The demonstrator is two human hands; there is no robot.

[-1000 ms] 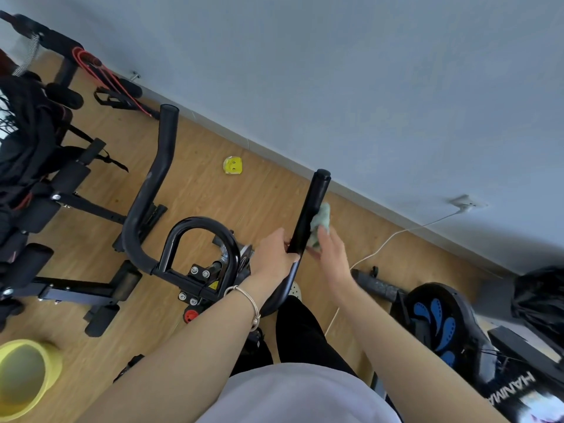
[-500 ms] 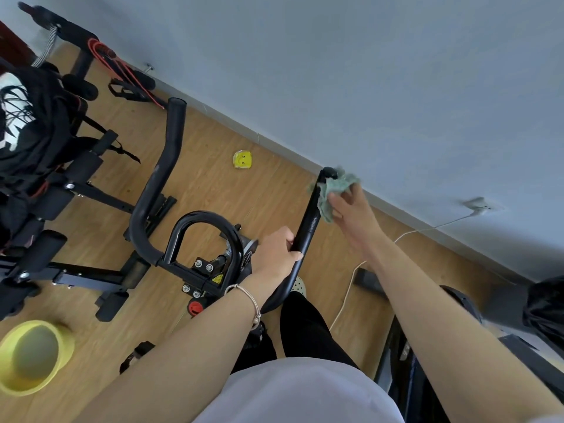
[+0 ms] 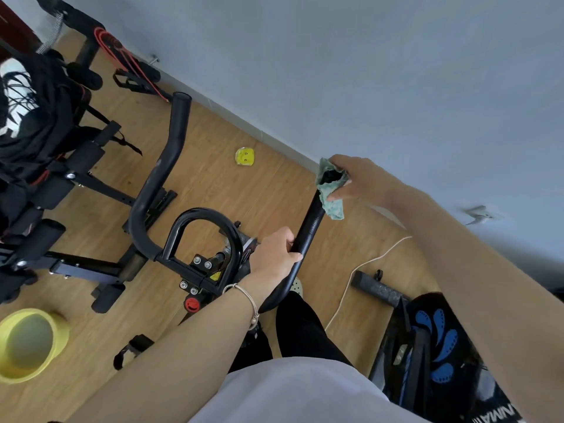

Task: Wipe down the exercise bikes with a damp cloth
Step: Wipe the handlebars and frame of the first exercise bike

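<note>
A black exercise bike handlebar (image 3: 154, 178) with two long horns and a centre loop stands below me. My left hand (image 3: 276, 254) grips the lower part of the right horn (image 3: 309, 228). My right hand (image 3: 355, 178) holds a light green cloth (image 3: 331, 192) wrapped over the top end of that horn, thumb pressing the cloth against the tube. The horn's tip shows dark inside the cloth's folds.
A yellow basin (image 3: 29, 343) sits on the wooden floor at lower left. Black gym benches (image 3: 58, 166) crowd the left side. A blue-and-black machine (image 3: 436, 349) stands at lower right, with a white cable (image 3: 363, 267) running across the floor. A small yellow object (image 3: 245, 156) lies near the grey wall.
My right hand slid the cloth up the right horn from its middle to its tip and now wraps the end. My left hand kept its grip lower down.
</note>
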